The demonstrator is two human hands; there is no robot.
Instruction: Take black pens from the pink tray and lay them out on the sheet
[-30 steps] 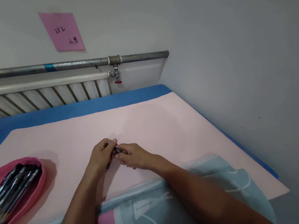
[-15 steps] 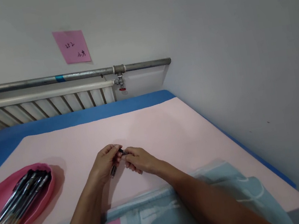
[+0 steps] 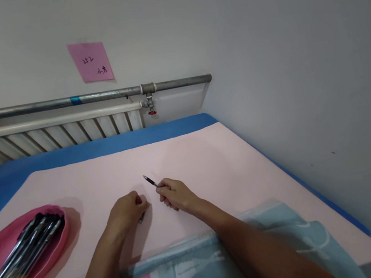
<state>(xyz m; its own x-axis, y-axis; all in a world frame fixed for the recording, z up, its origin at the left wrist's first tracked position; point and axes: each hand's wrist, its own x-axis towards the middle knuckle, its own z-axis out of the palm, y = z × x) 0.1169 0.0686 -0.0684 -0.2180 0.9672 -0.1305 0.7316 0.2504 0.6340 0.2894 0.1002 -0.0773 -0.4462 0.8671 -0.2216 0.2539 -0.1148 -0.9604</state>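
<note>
In my right hand [image 3: 179, 194] a slim pen [image 3: 150, 181] is held between thumb and fingers. Its dark grip and pale pointed tip stick out up and to the left, and its rear is hidden in the hand. My left hand [image 3: 126, 211] is closed, thumb and forefinger pinched, a little to the left of the right hand and apart from it. Below its fingers shows the end of a small dark and silvery piece [image 3: 142, 218], mostly covered by the hand; I cannot make out what it is. Both hands are over the pink sheet [image 3: 195, 156].
At left stands a pink oval basin [image 3: 56, 246] with several dark, shiny pens [image 3: 29, 248] inside. A blue-green patterned cloth [image 3: 186, 271] lies in front. Beyond the blue bed edge [image 3: 108, 146] are a radiator [image 3: 91, 128] and pipe [image 3: 107, 95]; a wall rises at right.
My hands have moved apart, the left one slightly down and left. The pen's front end, earlier between both hands, now projects free from the right hand.
</note>
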